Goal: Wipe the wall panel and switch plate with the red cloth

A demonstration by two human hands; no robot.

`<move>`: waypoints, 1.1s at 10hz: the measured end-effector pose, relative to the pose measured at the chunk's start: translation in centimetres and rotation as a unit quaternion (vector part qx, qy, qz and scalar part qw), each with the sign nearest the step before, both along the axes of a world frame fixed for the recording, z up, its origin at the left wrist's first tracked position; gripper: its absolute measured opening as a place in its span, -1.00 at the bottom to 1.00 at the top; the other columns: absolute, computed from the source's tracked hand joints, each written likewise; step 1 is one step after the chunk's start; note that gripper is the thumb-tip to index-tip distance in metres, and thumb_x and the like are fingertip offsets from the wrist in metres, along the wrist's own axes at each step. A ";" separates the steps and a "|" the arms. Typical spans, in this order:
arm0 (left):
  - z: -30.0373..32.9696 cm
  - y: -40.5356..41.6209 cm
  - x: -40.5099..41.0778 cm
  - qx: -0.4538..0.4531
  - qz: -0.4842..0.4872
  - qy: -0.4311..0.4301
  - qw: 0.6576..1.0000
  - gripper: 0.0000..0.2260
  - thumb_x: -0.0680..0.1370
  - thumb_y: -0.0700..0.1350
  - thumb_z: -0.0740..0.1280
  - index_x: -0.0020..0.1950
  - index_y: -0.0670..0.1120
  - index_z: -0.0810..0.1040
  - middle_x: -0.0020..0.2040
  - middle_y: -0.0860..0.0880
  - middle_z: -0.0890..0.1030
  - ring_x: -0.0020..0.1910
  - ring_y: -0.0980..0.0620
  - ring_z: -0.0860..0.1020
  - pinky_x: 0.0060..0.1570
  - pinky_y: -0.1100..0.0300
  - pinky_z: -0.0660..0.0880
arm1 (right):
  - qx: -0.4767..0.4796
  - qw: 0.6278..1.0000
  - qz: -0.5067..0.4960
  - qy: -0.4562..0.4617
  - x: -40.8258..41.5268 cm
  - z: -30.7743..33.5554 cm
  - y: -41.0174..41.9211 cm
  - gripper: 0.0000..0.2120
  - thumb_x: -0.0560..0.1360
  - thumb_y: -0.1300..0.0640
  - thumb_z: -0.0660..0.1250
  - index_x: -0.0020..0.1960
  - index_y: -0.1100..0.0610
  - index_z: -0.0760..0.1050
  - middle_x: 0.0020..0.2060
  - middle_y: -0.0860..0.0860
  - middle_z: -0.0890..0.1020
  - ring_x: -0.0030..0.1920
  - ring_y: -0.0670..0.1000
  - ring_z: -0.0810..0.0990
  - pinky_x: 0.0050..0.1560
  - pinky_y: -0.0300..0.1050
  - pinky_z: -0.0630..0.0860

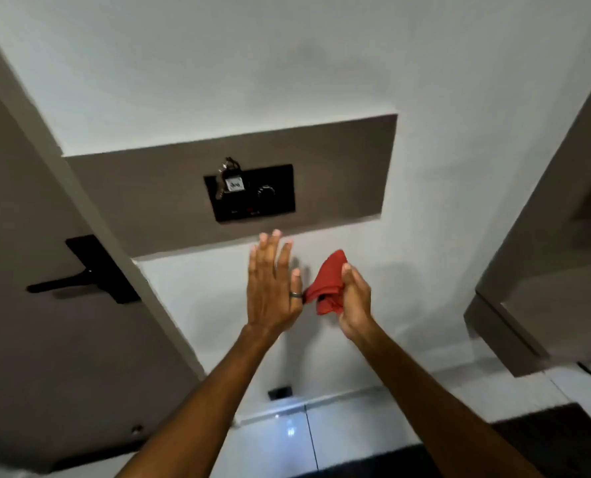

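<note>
Head view is soft with blur: the markings on the black switch plate (252, 193) and the writing on the small white tag (234, 184) hanging over it cannot be read. The left hand (272, 288) is spread flat, fingers straight, just under the brown wall panel (339, 167); whether it touches the white wall is unclear. The right hand (352, 301) is pinched around the bunched red cloth (328, 284), held below the panel, clear of the plate.

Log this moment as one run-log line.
right hand: grips red cloth | left hand: open, empty | wall panel, switch plate: cloth not touching
</note>
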State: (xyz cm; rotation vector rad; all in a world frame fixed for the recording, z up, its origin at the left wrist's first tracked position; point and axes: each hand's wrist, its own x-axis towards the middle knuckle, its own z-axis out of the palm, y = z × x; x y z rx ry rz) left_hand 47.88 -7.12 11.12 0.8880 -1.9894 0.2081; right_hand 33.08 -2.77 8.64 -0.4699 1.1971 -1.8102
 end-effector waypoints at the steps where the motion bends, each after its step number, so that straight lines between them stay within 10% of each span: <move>1: -3.5 2.6 -2.5 0.109 -0.056 -0.106 0.987 -0.51 0.69 -0.05 0.16 0.60 -0.17 0.24 0.63 -0.15 0.20 0.66 -0.11 0.02 0.63 -0.12 0.01 | 0.061 0.952 0.041 -0.297 -2.1 -3.8 4.0 -0.55 0.76 -0.04 0.09 0.44 0.25 0.49 0.03 0.14 0.69 0.08 0.15 0.63 0.44 0.13 0.48; 2: -5.2 4.1 -6.1 0.169 -0.081 -0.148 0.971 -0.51 0.69 -0.01 0.16 0.59 -0.18 0.28 0.61 -0.16 0.25 0.65 -0.13 0.07 0.62 -0.14 0.06 | 0.033 0.925 -0.024 -0.379 -7.0 -5.3 7.4 -0.53 0.70 -0.03 0.06 0.14 0.25 0.65 0.07 0.23 0.67 0.13 0.25 0.60 0.48 0.33 0.36; 4: -6.9 7.1 -16.7 0.241 -0.135 -0.226 0.934 -0.43 0.69 0.13 -0.03 0.59 -0.17 0.27 0.61 -0.17 0.27 0.65 -0.15 0.07 0.64 -0.09 0.03 | -0.022 0.919 -0.047 -0.391 -21.8 -7.1 13.6 -0.18 0.52 -0.46 0.19 0.34 0.25 0.59 0.36 0.39 0.56 0.44 0.47 0.46 0.35 0.63 0.30; 6: -8.2 9.6 -29.9 0.277 -0.175 -0.293 0.898 -0.39 0.68 0.18 -0.08 0.63 -0.14 0.18 0.65 -0.14 0.17 0.66 -0.12 -0.02 0.65 -0.03 -0.05 | 0.073 0.993 -0.091 -0.013 -41.5 -7.4 19.3 -0.11 0.38 -0.58 0.30 0.35 0.14 0.52 0.11 0.25 0.63 0.17 0.31 0.61 0.13 0.20 0.65; 7: -9.2 10.6 -36.5 0.290 -0.181 -0.326 0.881 -0.38 0.68 0.23 -0.14 0.65 -0.09 0.12 0.66 -0.10 0.11 0.67 -0.09 -0.06 0.65 -0.03 -0.05 | 0.208 0.888 -0.038 0.409 -49.6 -9.1 19.5 -0.14 0.50 -0.47 0.31 0.57 0.10 0.31 0.37 0.20 0.53 0.39 0.28 0.52 0.34 0.24 0.53; 8: -10.4 11.3 -40.7 0.281 -0.169 -0.366 0.871 -0.37 0.67 0.24 -0.15 0.67 -0.06 0.05 0.68 -0.06 0.04 0.67 -0.06 -0.12 0.64 0.01 -0.17 | 0.375 0.598 0.202 0.679 -53.8 -12.7 18.4 -0.17 0.61 -0.38 0.12 0.71 0.02 -0.03 0.71 0.04 -0.02 0.71 0.17 -0.10 0.66 0.43 -0.06; 9: -11.1 11.8 -42.4 0.278 -0.154 -0.383 0.867 -0.37 0.68 0.25 -0.17 0.67 -0.04 -0.01 0.68 -0.05 -0.02 0.66 -0.04 -0.18 0.61 0.05 -0.26 | 0.410 0.540 0.291 0.675 -53.3 -15.0 18.8 -0.22 0.66 -0.37 -0.02 0.70 -0.04 -0.20 0.71 0.03 -0.19 0.71 0.15 -0.22 0.67 0.41 -0.13; 11: -11.1 11.4 -41.6 0.284 -0.097 -0.367 0.881 -0.32 0.63 0.29 -0.28 0.67 -0.05 -0.11 0.68 -0.05 -0.11 0.65 -0.06 -0.24 0.65 -0.05 -0.20 | 0.407 0.559 0.220 0.688 -52.1 -14.6 18.8 -0.06 0.44 -0.48 -0.49 0.70 -0.03 -0.21 0.71 0.06 -0.17 0.71 0.17 -0.21 0.69 0.37 -0.16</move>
